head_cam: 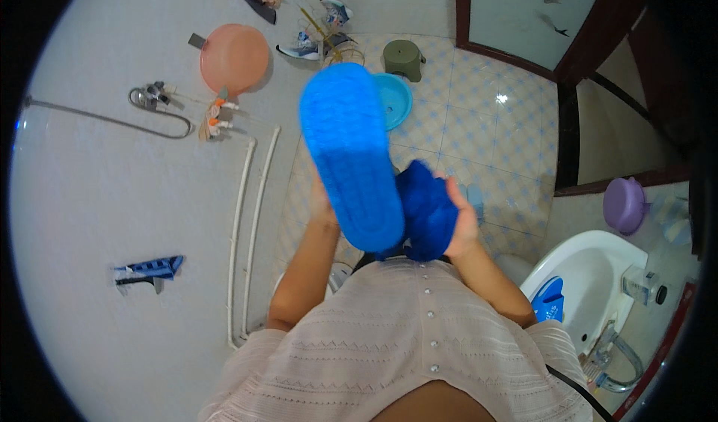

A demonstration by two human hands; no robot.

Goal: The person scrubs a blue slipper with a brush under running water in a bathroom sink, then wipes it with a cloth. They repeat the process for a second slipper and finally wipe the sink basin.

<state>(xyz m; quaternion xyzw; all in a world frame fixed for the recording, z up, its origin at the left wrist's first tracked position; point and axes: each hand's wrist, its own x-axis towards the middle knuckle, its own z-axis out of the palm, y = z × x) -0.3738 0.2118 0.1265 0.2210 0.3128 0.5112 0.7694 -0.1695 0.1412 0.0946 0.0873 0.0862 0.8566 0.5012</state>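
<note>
A bright blue slipper [353, 158] is raised in front of me, its textured sole turned towards the camera and its toe end pointing away. My left hand [324, 200] is behind its left edge, mostly hidden by the sole, and grips it. My right hand [464, 225] grasps a crumpled dark blue cloth [429, 214] just right of the slipper. The cloth comes right up to the slipper's heel half; whether the two touch is unclear. Another blue slipper [548, 299], bearing white writing, rests in the white washbasin [583, 253] at my right.
A light blue basin [399, 102] and a dark green stool [403, 60] stand on the tiled floor [471, 136]. An orange basin [235, 57] hangs by white pipes [238, 225] on the left wall. Beside the faucet [622, 366] is a clear bottle [642, 286]. A purple basin [624, 206] hangs nearby.
</note>
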